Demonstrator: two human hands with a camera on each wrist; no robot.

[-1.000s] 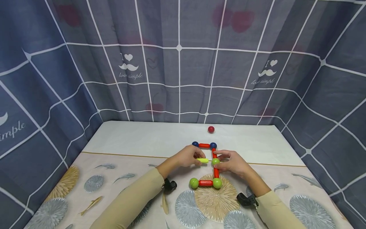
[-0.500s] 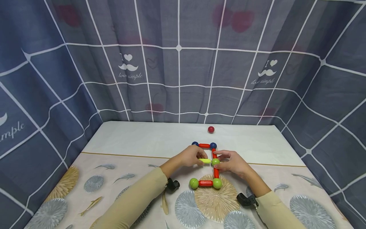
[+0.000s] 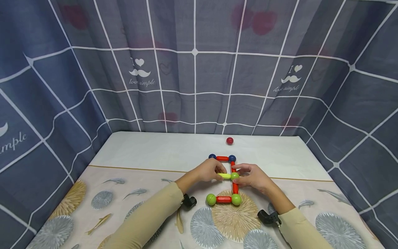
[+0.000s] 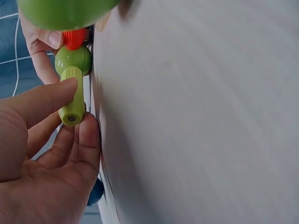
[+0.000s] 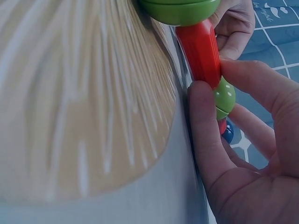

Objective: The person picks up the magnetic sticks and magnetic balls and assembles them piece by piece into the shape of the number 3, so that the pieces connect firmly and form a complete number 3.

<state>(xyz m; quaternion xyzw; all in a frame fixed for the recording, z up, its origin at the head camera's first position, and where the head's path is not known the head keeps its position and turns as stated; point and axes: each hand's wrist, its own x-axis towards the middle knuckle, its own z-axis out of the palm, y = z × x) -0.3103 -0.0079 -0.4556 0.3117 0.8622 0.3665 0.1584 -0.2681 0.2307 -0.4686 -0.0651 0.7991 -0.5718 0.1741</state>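
A frame of red magnetic rods and balls lies on the table, shaped like a bracket that opens leftward. My left hand [image 3: 209, 170] pinches a yellow-green rod [image 4: 72, 100] between thumb and fingers. The rod's far end meets the middle green ball [image 3: 234, 176]. My right hand [image 3: 252, 177] grips around that ball from the right, its fingertips also at the adjoining red rod [image 5: 201, 56]. Two more green balls, a left one [image 3: 211, 199] and a right one [image 3: 236, 199], end the near red rod [image 3: 224, 199]. Blue balls [image 3: 231, 158] cap the far red rod [image 3: 222, 158].
One loose red ball [image 3: 229, 140] sits on the white far part of the table [image 3: 161, 148]. A patterned cloth [image 3: 124, 214] covers the near part. Gridded curtains [image 3: 174, 79] hang behind and on both sides.
My left hand has moved a little to the right, bringing the yellow-green rod from a gap up against the middle green ball. My right hand has stayed in place.
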